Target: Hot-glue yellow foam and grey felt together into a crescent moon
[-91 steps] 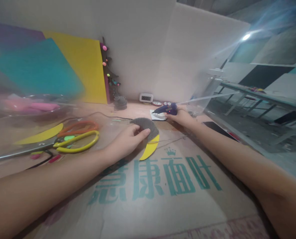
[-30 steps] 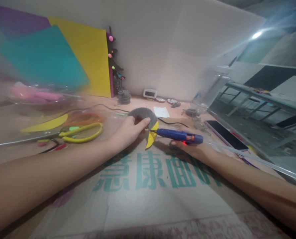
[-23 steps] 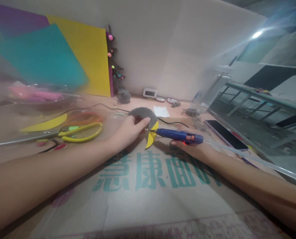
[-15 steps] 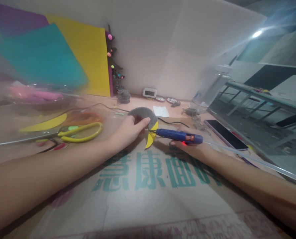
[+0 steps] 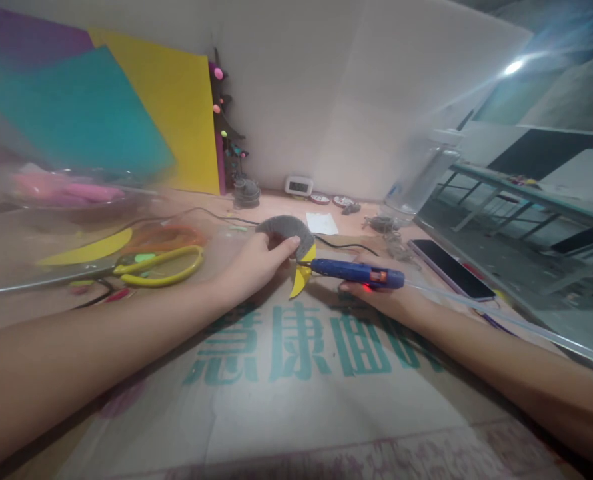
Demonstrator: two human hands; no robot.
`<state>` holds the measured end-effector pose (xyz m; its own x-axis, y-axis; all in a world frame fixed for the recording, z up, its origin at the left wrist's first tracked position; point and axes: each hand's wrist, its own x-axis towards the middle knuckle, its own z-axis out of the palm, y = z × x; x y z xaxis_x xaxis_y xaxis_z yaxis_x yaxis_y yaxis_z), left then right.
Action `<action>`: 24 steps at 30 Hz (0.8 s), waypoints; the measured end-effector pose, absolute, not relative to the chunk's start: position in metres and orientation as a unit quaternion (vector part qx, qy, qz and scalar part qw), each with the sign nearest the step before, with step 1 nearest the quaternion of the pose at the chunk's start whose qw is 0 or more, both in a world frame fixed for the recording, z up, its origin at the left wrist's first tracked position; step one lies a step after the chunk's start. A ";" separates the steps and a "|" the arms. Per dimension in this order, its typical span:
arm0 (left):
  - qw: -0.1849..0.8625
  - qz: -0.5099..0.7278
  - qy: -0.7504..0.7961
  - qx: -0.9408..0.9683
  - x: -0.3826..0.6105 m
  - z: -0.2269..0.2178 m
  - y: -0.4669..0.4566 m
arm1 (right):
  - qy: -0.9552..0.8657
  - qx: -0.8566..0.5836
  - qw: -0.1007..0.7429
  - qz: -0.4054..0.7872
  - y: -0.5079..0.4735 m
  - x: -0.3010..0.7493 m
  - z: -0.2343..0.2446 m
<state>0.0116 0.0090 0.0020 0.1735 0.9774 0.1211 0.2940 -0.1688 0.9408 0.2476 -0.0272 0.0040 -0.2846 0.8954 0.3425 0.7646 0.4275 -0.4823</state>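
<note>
My left hand (image 5: 268, 257) is closed round a grey, curved, yarn-wrapped piece (image 5: 291, 228), with the thumb on its near side. From that piece's lower right end sticks out a yellow crescent strip (image 5: 301, 277), partly bare of grey wrapping. My right hand (image 5: 376, 293) grips a blue hot glue gun (image 5: 349, 270) from below; a red light glows on its underside. The gun's nozzle points left and meets the yellow strip. Out of the gun's back end runs a long clear glue stick (image 5: 501, 319) to the right.
Yellow-handled scissors (image 5: 161, 269) and a yellow crescent cutout (image 5: 89, 248) lie at left. A phone (image 5: 451, 269) rests at right, near a clear plastic bottle (image 5: 421, 177). Behind stand a small clock (image 5: 299, 186) and grey yarn (image 5: 246, 193). A black cord (image 5: 346, 245) crosses the table.
The view has shifted very slightly. Both hands, the grey piece and the glue gun keep the same places relative to each other.
</note>
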 end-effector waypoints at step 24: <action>0.419 0.408 0.515 0.627 0.011 0.004 0.007 | -0.794 -0.517 0.304 0.100 -0.025 0.251 0.003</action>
